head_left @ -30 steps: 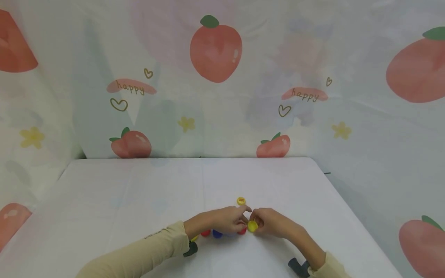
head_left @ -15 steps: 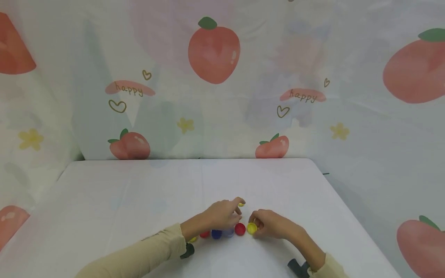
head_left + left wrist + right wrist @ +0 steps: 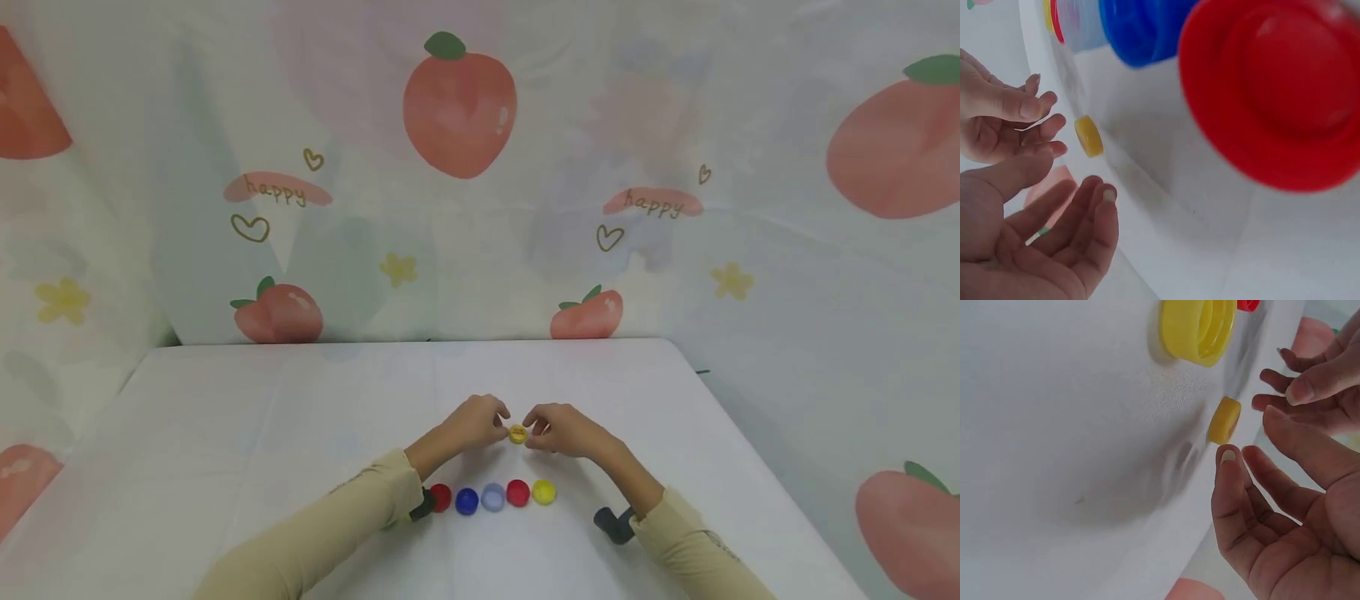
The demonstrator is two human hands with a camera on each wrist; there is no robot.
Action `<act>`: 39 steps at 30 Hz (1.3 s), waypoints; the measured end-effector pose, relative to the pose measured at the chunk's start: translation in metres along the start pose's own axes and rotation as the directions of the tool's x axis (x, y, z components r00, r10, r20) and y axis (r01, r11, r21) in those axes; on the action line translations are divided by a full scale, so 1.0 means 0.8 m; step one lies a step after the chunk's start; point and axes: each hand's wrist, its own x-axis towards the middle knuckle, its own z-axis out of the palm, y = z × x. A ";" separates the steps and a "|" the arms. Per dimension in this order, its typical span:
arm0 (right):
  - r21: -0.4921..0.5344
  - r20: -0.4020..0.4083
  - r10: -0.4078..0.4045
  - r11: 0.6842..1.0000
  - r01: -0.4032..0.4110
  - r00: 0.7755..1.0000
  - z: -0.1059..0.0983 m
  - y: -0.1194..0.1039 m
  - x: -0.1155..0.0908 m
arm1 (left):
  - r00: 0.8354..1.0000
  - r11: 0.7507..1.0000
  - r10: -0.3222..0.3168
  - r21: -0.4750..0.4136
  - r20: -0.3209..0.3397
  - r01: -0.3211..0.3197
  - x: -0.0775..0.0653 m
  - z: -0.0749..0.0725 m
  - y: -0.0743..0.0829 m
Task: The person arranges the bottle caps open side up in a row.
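Note:
A small yellow bottle cap with printing on top lies between my two hands in the head view. My left hand is just left of it, fingers loosely bent and thumb apart. On the other side, my right hand has its fingertips right beside the cap. Both wrist views show bare space between each hand's thumb and fingers. Nearer to me runs a row of caps: red, dark blue, pale translucent blue, a second red and bright yellow.
A white cloth covers the table. Patterned fabric with peaches hangs behind and at the sides. Dark wrist devices stick out beneath the beige sleeves, and the left one overlaps the row's left end.
The right hand has let go of the bright yellow cap, leaving it at the row's right end, and moved up to the printed cap. The left hand has drawn back slightly, uncovering that cap.

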 end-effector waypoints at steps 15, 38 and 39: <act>-0.094 -0.053 -0.011 0.996 0.006 0.999 0.033 -0.012 0.023 | 0.977 0.995 -0.086 0.070 0.194 0.074 0.005 0.001 0.001; 0.013 -0.282 -0.212 0.974 0.224 0.936 0.004 -0.036 0.042 | 0.994 0.917 -0.022 -0.399 -0.110 -0.023 -0.011 -0.036 -0.036; 0.014 -0.291 -0.217 0.973 0.231 0.932 0.004 -0.037 0.041 | 0.992 0.913 -0.011 -0.405 -0.126 -0.042 -0.013 -0.038 -0.037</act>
